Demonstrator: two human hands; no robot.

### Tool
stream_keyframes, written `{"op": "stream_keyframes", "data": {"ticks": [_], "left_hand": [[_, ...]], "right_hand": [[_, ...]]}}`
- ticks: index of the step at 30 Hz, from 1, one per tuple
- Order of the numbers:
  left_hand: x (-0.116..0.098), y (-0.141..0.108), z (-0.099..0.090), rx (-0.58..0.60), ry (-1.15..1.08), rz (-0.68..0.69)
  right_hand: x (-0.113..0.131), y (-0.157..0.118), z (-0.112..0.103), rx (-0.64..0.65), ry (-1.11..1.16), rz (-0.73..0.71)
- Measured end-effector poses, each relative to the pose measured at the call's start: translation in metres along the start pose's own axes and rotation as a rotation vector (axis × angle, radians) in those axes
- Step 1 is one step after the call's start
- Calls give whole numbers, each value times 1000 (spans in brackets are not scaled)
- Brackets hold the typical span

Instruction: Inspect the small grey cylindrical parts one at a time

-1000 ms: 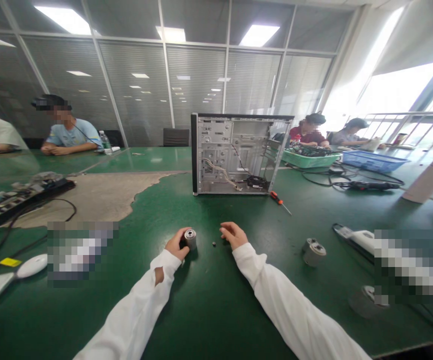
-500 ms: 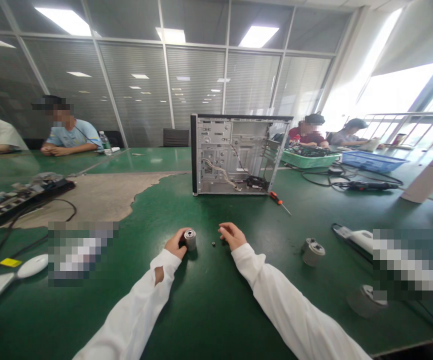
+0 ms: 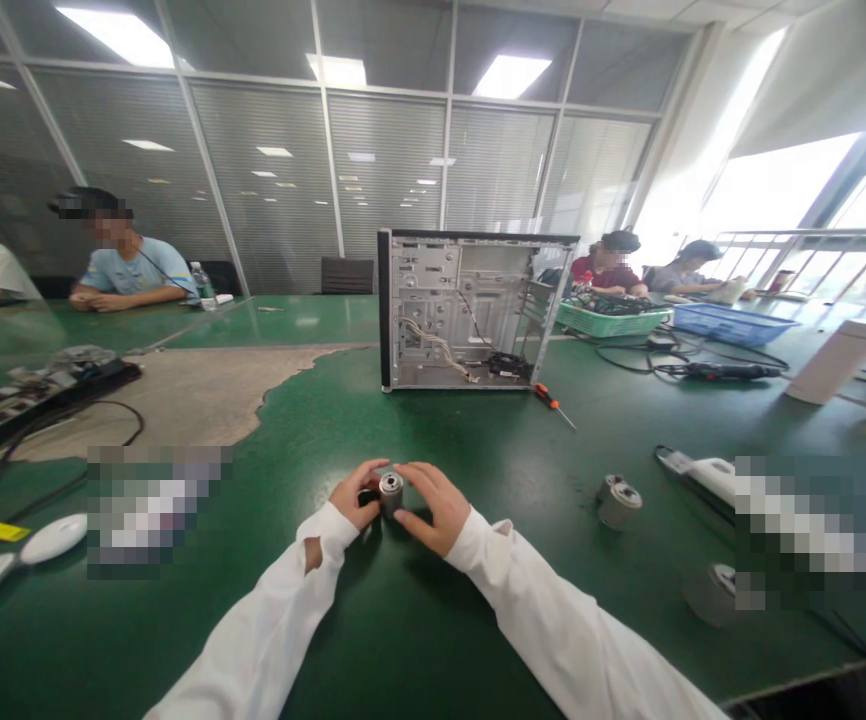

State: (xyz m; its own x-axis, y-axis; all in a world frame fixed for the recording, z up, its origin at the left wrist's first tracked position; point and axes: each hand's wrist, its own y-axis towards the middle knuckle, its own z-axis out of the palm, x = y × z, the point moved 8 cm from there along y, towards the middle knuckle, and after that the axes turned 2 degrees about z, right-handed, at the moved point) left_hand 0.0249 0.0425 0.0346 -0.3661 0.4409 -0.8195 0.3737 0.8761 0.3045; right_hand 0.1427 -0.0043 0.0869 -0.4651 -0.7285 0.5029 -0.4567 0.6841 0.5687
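Fingers (image 3: 412, 478) of both hands hide the small metal cylinder's (image 3: 391, 492) sides and base.

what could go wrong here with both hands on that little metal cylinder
1. The left hand and right hand pinch the metal cylinder only at the fingertips; it might slip and roll across the green table.
2. The fingers hide the spot beside it, so any small loose part there could get knocked away unnoticed.

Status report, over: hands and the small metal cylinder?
Left hand and right hand both grip small metal cylinder on green table. Nothing in the way.
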Motion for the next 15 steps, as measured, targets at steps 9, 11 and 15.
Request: {"op": "stream_keyframes", "data": {"ticks": [9, 11, 15], "left_hand": [[1, 1, 7, 38, -42, 17], [9, 3, 3, -25, -101, -1], [17, 5, 1, -83, -160, -1]], "right_hand": [[12, -20, -14, 104, -280, 58], [6, -37, -33, 94, -363, 127], [-24, -85, -83, 33, -592, 296]]}}
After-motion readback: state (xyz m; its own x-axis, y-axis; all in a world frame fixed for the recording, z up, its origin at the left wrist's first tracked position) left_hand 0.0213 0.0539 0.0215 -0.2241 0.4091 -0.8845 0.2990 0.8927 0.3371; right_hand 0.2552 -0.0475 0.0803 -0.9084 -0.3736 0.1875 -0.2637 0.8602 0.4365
